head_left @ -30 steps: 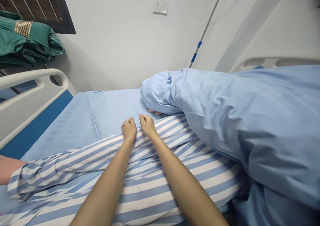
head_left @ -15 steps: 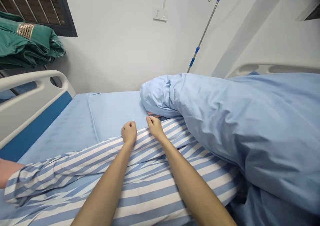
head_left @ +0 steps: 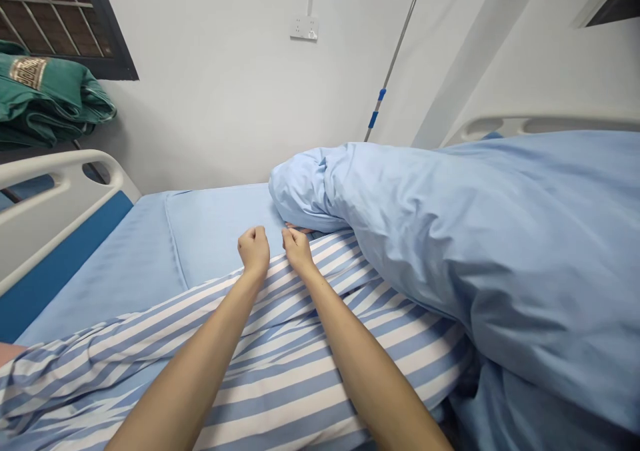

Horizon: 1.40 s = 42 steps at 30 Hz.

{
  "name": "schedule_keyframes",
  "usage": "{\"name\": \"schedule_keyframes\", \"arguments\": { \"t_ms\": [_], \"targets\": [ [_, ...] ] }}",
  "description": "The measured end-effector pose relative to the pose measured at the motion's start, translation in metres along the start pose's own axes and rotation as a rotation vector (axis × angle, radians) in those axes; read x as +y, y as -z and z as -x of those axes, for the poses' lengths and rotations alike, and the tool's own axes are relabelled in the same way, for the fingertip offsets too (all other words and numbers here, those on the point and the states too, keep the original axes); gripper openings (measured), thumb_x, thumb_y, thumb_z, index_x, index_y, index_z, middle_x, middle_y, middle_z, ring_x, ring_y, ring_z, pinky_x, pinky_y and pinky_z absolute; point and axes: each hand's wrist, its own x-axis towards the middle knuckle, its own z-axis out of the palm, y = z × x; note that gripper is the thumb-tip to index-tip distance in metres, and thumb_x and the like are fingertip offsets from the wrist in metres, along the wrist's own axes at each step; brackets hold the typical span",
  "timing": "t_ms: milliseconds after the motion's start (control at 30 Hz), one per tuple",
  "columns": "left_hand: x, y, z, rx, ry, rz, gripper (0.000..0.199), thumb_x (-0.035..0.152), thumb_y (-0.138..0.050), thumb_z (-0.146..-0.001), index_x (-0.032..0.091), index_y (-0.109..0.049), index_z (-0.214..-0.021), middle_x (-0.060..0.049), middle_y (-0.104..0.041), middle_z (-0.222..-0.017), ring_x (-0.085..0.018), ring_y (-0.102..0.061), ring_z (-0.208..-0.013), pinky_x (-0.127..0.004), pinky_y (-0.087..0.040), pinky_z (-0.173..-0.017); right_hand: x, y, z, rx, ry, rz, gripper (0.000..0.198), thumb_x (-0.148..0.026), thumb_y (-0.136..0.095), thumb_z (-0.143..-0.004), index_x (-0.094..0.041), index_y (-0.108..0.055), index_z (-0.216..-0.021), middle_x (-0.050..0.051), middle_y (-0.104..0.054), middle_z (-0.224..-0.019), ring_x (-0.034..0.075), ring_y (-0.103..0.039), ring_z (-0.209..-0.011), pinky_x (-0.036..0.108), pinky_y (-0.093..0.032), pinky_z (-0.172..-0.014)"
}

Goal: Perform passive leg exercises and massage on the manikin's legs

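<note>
My left hand (head_left: 254, 250) is a closed fist, held over the far edge of a striped trouser leg (head_left: 200, 311) with nothing seen in it. Close to its right, my right hand (head_left: 298, 248) is also curled into a fist over the same leg, just in front of a folded-back blue quilt (head_left: 400, 198). A person in blue-and-white striped trousers lies on the bed, with bare skin (head_left: 10, 352) showing at the cuff on the left. Part of that person's hand (head_left: 299, 228) peeks out under the quilt. The undersides of both my fists are hidden.
Beyond the legs lies a light blue sheet (head_left: 215, 224). A white and blue bed end board (head_left: 65, 184) stands on the left, another rail (head_left: 540, 124) at the right. An IV pole (head_left: 395, 58) rises by the wall, and folded green cloth (head_left: 55, 98) sits at the upper left.
The view has turned slightly to the right, so the scene sits further left. My left fist is a little higher and tilted more upright; my right fist stays nearly in place over the leg.
</note>
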Motion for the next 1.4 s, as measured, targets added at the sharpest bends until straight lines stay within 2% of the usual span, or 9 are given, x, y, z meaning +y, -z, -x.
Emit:
{"name": "schedule_keyframes", "arguments": {
  "t_ms": [133,333,500,633,767,867,1000,1167,1400],
  "targets": [
    [0.009,-0.023,0.009,-0.033,-0.002,0.126,0.027,0.032,-0.031,-0.078,0.02,-0.038,-0.055,0.003,-0.042,-0.05,-0.01,-0.04,-0.051,-0.021,-0.033,-0.05,0.0,0.002,-0.002,0.0,-0.013,-0.057,0.038,-0.041,-0.033,-0.084,-0.02,-0.037,-0.053,-0.004,-0.04,-0.048,0.01,-0.039,-0.051,0.023,-0.03,-0.052],
    [-0.006,-0.038,0.035,-0.082,-0.049,-0.255,0.032,0.034,-0.032,-0.084,0.02,-0.048,-0.06,-0.002,-0.061,-0.066,-0.013,-0.049,-0.063,-0.025,-0.031,-0.059,0.004,0.002,-0.004,0.09,-0.047,-0.063,0.034,-0.038,-0.036,-0.083,-0.02,-0.035,-0.055,-0.005,-0.037,-0.05,0.01,-0.036,-0.052,0.022,-0.031,-0.053],
    [-0.006,-0.035,0.035,-0.157,-0.068,-0.317,0.033,0.033,-0.032,-0.086,0.021,-0.055,-0.066,-0.003,-0.065,-0.074,-0.015,-0.053,-0.069,-0.025,-0.031,-0.061,-0.011,0.015,0.002,0.094,0.082,0.197,0.034,-0.035,-0.036,-0.085,-0.019,-0.041,-0.056,-0.002,-0.047,-0.054,0.012,-0.043,-0.056,0.023,-0.031,-0.058],
    [-0.008,-0.034,0.036,-0.158,-0.071,-0.321,0.03,0.034,-0.036,-0.085,0.022,-0.056,-0.065,-0.001,-0.065,-0.072,-0.015,-0.053,-0.068,-0.026,-0.03,-0.059,-0.023,0.04,0.001,0.263,0.207,0.384,0.035,-0.036,-0.034,-0.088,-0.019,-0.042,-0.058,-0.002,-0.045,-0.052,0.011,-0.04,-0.052,0.024,-0.028,-0.056],
    [-0.01,-0.033,0.038,-0.162,-0.088,-0.297,0.03,0.033,-0.036,-0.084,0.023,-0.054,-0.063,0.0,-0.064,-0.068,-0.014,-0.052,-0.065,-0.026,-0.029,-0.057,0.002,0.06,-0.014,0.431,0.1,0.401,0.037,-0.036,-0.034,-0.086,-0.02,-0.038,-0.054,-0.001,-0.042,-0.049,0.012,-0.037,-0.051,0.025,-0.025,-0.054],
    [-0.01,-0.032,0.037,-0.18,-0.086,-0.269,0.03,0.032,-0.036,-0.083,0.022,-0.053,-0.061,0.0,-0.063,-0.067,-0.014,-0.052,-0.064,-0.025,-0.029,-0.056,0.029,0.063,-0.022,0.405,-0.025,0.397,0.036,-0.034,-0.034,-0.085,-0.02,-0.038,-0.052,-0.001,-0.042,-0.049,0.013,-0.036,-0.051,0.026,-0.024,-0.053],
    [-0.012,-0.022,0.035,-0.262,-0.105,-0.149,0.031,0.031,-0.036,-0.082,0.021,-0.05,-0.055,0.0,-0.06,-0.06,-0.012,-0.05,-0.059,-0.023,-0.032,-0.056,0.037,0.059,-0.019,0.339,-0.027,0.504,0.034,-0.036,-0.038,-0.083,-0.02,-0.041,-0.054,0.0,-0.045,-0.051,0.013,-0.032,-0.051,0.027,-0.021,-0.053],
    [-0.044,0.041,0.025,-0.245,-0.043,-0.059,0.033,0.03,-0.036,-0.078,0.019,-0.045,-0.048,0.003,-0.049,-0.044,-0.01,-0.046,-0.048,-0.021,-0.033,-0.052,0.027,0.054,-0.014,0.282,-0.093,0.626,0.034,-0.036,-0.038,-0.084,-0.019,-0.051,-0.058,0.005,-0.052,-0.056,0.013,-0.029,-0.05,0.028,-0.018,-0.052],
    [-0.096,0.213,-0.023,0.051,-0.034,-0.125,0.035,0.035,-0.039,-0.076,0.019,-0.044,-0.044,0.003,-0.044,-0.041,-0.01,-0.043,-0.047,-0.021,-0.033,-0.053,0.016,0.05,-0.011,0.147,-0.199,0.781,0.037,-0.037,-0.035,-0.086,-0.018,-0.065,-0.077,0.013,-0.061,-0.069,0.018,-0.044,-0.056,0.029,-0.02,-0.054]
  ]
}}
